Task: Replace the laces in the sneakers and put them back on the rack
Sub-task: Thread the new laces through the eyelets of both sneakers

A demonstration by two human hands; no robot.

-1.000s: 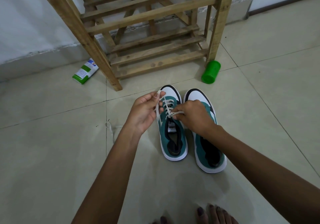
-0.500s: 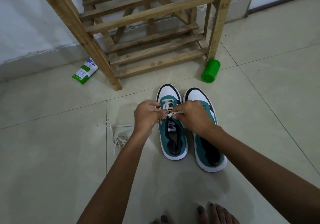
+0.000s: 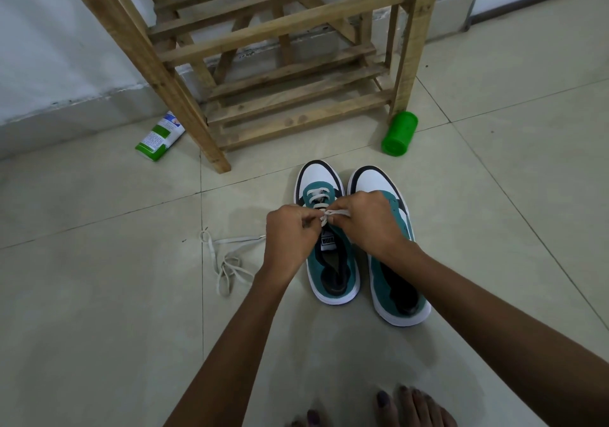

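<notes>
Two teal and white sneakers stand side by side on the tiled floor, toes toward the wooden rack (image 3: 283,74). The left sneaker (image 3: 329,261) carries a white lace (image 3: 316,196) through its front eyelets. My left hand (image 3: 290,238) and my right hand (image 3: 369,222) meet over its tongue, each pinching an end of that lace. The right sneaker (image 3: 395,281) shows no lace and is partly covered by my right wrist. A loose white lace (image 3: 227,258) lies tangled on the floor left of my left hand.
A green cylindrical container (image 3: 399,134) lies by the rack's right leg. A green and white carton (image 3: 160,136) lies by the left leg, near the wall. My bare toes (image 3: 412,407) show at the bottom edge.
My left hand came down and rightward from its raised pull until it met my right hand over the tongue. The loose lace on the floor came into sight.
</notes>
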